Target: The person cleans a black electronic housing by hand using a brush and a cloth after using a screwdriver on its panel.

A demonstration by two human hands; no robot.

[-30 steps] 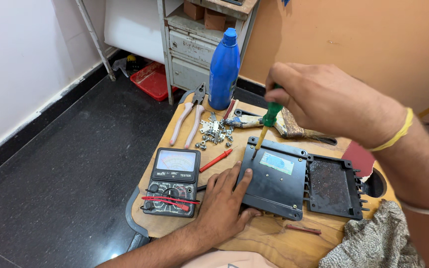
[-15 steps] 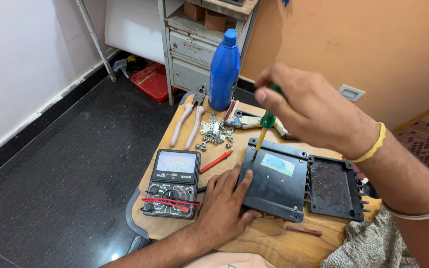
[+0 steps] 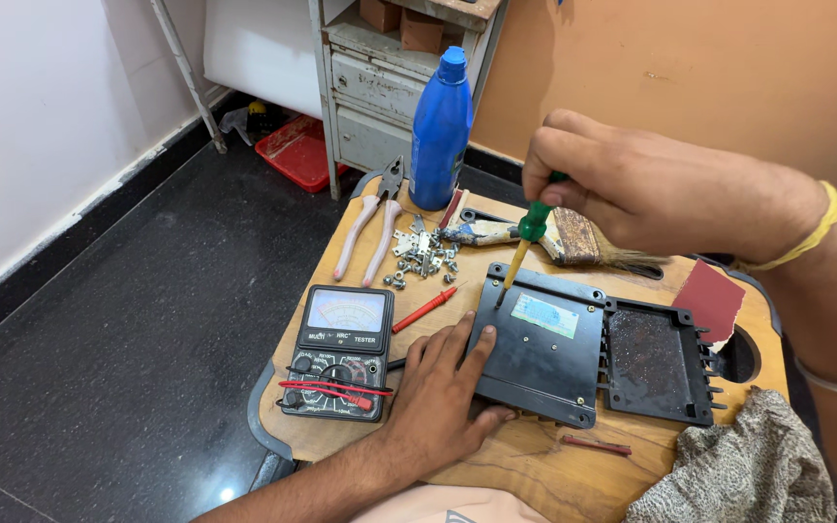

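Note:
My right hand (image 3: pixel 632 189) grips a green-handled screwdriver (image 3: pixel 523 244), its tip set on the upper left corner of a black plastic device case (image 3: pixel 540 349). My left hand (image 3: pixel 443 387) lies flat on the wooden table (image 3: pixel 525 475), its fingers pressing the case's left edge. A second black panel (image 3: pixel 656 363) adjoins the case on the right.
A black analog multimeter (image 3: pixel 341 351) with red probes sits left of my left hand. Behind it lie pliers (image 3: pixel 372 223), a pile of small screws (image 3: pixel 423 254), a paintbrush (image 3: pixel 573 237) and a blue bottle (image 3: pixel 440 131). A red sheet (image 3: pixel 711 298), grey cloth (image 3: pixel 738 465), metal cabinet (image 3: pixel 380 82).
My right hand has shifted a little with the screwdriver, which stays on the case's corner. The left hand has not moved.

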